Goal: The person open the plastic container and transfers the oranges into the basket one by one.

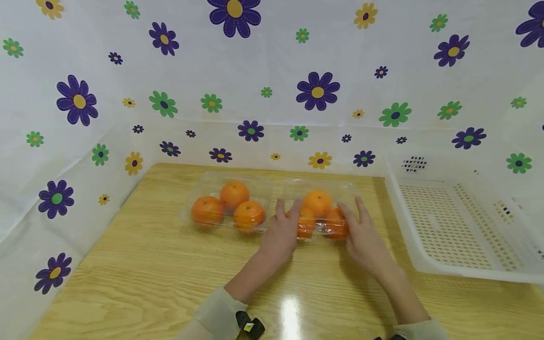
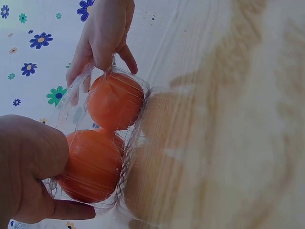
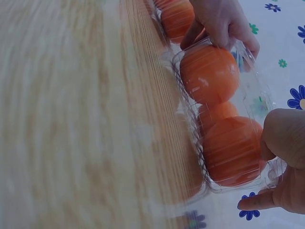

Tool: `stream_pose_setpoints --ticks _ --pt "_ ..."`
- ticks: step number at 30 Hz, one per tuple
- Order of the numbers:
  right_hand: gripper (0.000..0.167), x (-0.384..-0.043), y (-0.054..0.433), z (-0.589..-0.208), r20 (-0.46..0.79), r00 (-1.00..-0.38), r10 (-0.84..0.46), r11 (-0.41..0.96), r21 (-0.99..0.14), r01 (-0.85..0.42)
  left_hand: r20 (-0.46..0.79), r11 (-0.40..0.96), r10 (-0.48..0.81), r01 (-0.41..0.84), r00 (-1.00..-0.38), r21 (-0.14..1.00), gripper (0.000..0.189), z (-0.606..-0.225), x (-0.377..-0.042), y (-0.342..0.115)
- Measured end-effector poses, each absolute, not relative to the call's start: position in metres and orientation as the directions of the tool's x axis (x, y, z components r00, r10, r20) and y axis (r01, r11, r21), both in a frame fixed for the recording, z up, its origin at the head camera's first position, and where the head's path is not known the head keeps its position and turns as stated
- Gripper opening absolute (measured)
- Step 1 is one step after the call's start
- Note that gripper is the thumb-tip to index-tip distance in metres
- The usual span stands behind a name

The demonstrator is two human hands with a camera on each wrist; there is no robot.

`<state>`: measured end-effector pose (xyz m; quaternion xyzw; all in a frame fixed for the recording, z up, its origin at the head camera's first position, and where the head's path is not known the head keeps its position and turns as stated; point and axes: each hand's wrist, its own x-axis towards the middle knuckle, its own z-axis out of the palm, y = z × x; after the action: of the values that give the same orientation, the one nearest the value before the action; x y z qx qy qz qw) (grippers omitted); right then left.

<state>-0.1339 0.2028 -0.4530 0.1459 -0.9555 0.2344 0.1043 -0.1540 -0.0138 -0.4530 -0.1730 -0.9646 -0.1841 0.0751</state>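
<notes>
Left hand (image 1: 280, 233) and right hand (image 1: 369, 243), fingers parted, clasp opposite ends of the clear plastic clamshell (image 1: 337, 188) of oranges (image 1: 317, 203) on the wooden table (image 1: 161, 269)! Gripping stage, it seems; the next move wants level, even pressure.

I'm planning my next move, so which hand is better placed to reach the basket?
Likely the right hand: it's at the right side of the held box, nearer the basket. The left hand is on the box's left.

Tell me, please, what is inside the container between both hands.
Three orange fruits sit inside the container; in the head view, the left hand partly covers one, and their undersides are hidden.
</notes>
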Motion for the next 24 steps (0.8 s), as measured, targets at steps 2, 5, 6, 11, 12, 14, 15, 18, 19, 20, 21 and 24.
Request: stream_pose_setpoints --ticks 2,5,6,11,12,14,15,18,19,20,21,24 --pt "0.071 -0.134 0.202 -0.453 0.25 -0.945 -0.212 0.845 -0.438 -0.306 0.213 0.871 0.308 0.365 -0.927 0.329 0.083 -0.454 -0.154 -0.015" --pt "0.071 -0.133 0.201 -0.451 0.186 -0.968 -0.169 0.835 -0.495 -0.241 0.234 0.868 0.315 0.379 -0.92 0.322 0.08 -0.454 -0.153 -0.016" --pt "0.071 -0.133 0.202 -0.451 0.158 -0.975 -0.157 0.829 -0.516 -0.217 0.243 0.868 0.316 0.383 -0.917 0.317 0.08 -0.454 -0.153 -0.016" --pt "0.072 -0.133 0.207 -0.446 0.053 -0.986 -0.16 0.807 -0.568 -0.161 0.259 0.873 0.319 0.389 -0.912 0.293 0.08 -0.454 -0.153 -0.016" --pt "0.072 -0.134 0.208 -0.445 0.048 -0.985 -0.168 0.805 -0.569 -0.166 0.256 0.874 0.319 0.388 -0.912 0.293 0.08 -0.454 -0.153 -0.016" --pt "0.071 -0.134 0.21 -0.443 0.053 -0.981 -0.185 0.802 -0.569 -0.182 0.254 0.87 0.32 0.389 -0.913 0.303 0.08 -0.454 -0.153 -0.015" --pt "0.071 -0.134 0.211 -0.442 0.061 -0.979 -0.193 0.802 -0.565 -0.193 0.254 0.869 0.32 0.389 -0.913 0.306 0.079 -0.453 -0.153 -0.015" --pt "0.069 -0.134 0.213 -0.44 0.099 -0.973 -0.208 0.804 -0.55 -0.228 0.253 0.86 0.316 0.389 -0.914 0.332 0.079 -0.452 -0.153 -0.013" --pt "0.069 -0.134 0.213 -0.439 0.114 -0.97 -0.214 0.807 -0.539 -0.242 0.25 0.858 0.313 0.385 -0.916 0.34 0.08 -0.452 -0.154 -0.013" --pt "0.068 -0.135 0.213 -0.439 0.124 -0.968 -0.218 0.811 -0.529 -0.251 0.245 0.858 0.308 0.38 -0.919 0.345 0.081 -0.452 -0.154 -0.014" --pt "0.068 -0.135 0.213 -0.44 0.13 -0.966 -0.225 0.812 -0.523 -0.259 0.238 0.86 0.307 0.375 -0.922 0.345 0.082 -0.453 -0.154 -0.014" --pt "0.068 -0.135 0.211 -0.442 0.139 -0.961 -0.24 0.811 -0.515 -0.277 0.226 0.862 0.304 0.368 -0.925 0.348 0.084 -0.454 -0.155 -0.016"
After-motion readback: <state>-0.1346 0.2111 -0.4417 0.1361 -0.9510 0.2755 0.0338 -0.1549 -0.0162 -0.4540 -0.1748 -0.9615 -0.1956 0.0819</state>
